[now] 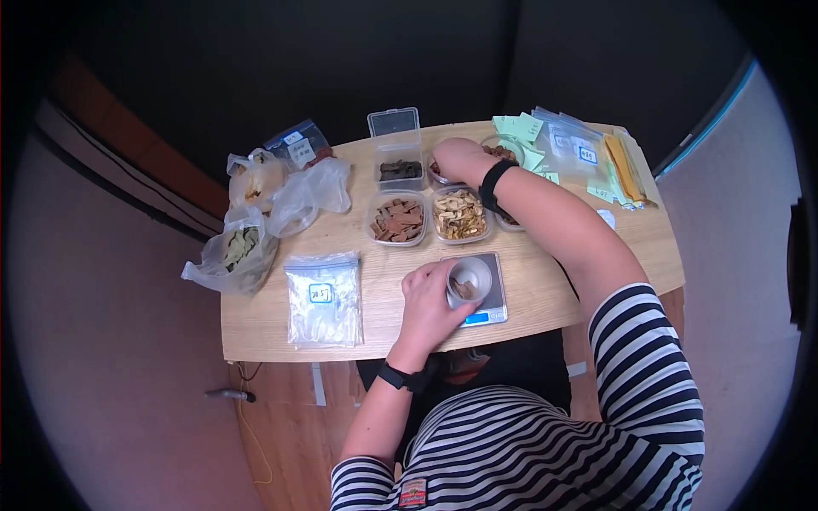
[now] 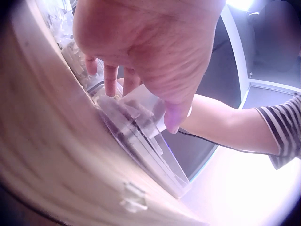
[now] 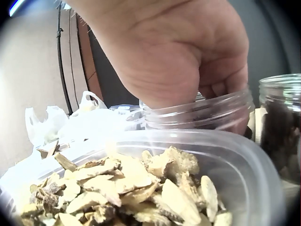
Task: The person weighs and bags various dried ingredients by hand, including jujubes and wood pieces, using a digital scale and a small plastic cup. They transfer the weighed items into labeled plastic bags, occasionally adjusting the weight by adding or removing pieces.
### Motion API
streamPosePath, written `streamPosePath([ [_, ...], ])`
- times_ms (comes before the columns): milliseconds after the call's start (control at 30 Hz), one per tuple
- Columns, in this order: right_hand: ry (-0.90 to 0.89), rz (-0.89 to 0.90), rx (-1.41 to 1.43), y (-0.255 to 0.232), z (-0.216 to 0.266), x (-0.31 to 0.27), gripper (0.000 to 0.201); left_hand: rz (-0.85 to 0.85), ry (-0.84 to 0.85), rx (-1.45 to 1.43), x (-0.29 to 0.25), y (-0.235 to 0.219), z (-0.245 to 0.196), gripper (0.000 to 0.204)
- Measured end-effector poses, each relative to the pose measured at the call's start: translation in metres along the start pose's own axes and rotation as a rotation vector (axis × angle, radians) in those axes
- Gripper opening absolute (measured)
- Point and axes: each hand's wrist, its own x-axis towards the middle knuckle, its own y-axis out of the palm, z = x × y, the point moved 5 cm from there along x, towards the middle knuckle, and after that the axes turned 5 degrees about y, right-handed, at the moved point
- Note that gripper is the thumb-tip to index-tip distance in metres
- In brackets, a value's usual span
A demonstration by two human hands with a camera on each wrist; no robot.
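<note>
Gripping the cup (image 1: 478, 271) upright, mouth up, is the left hand (image 1: 432, 298), the right hand's (image 1: 461, 161) hold unclear.

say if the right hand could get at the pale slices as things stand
Probably yes: the pale slices sit in an uncovered tub, and the right hand, in the neighbouring jar, is close by.

smooth plastic tub (image 3: 256, 169), rough slices (image 3: 117, 181), glossy jar (image 3: 181, 117), wooden tabletop (image 1: 545, 285)

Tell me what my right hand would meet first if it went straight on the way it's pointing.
Your right hand reaches down into a clear round jar, so probably the reddish pieces inside, though how far down is unclear.
</note>
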Motion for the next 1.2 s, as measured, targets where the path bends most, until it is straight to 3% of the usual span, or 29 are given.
streamPosePath([
  [300,0.003,0.001,0.088,0.004,-0.004,0.003,0.021,0.027,0.013,0.030,0.002,0.001,-0.001,0.071],
  [567,-0.027,0.003,0.078,0.007,-0.006,0.007,0.025,-0.016,0.013,0.088,-0.008,-0.009,0.006,0.093],
  [933,-0.123,-0.096,0.079,-0.009,-0.024,0.009,0.022,-0.020,0.040,0.169,-0.007,-0.005,-0.001,0.066],
  [1000,-0.138,-0.124,0.074,-0.021,-0.022,-0.003,0.022,-0.020,0.034,0.171,-0.006,-0.004,-0.001,0.066],
  [1067,-0.133,-0.082,0.367,-0.035,-0.024,-0.028,0.022,-0.014,0.042,0.219,-0.007,-0.007,0.000,0.068],
  [1100,-0.136,-0.067,0.360,-0.045,-0.018,-0.049,0.022,-0.016,0.030,0.210,-0.010,-0.010,0.002,0.068],
  [1200,-0.253,0.051,0.456,-0.061,0.003,-0.115,0.022,-0.134,0.007,0.189,-0.021,-0.028,0.018,0.060],
])
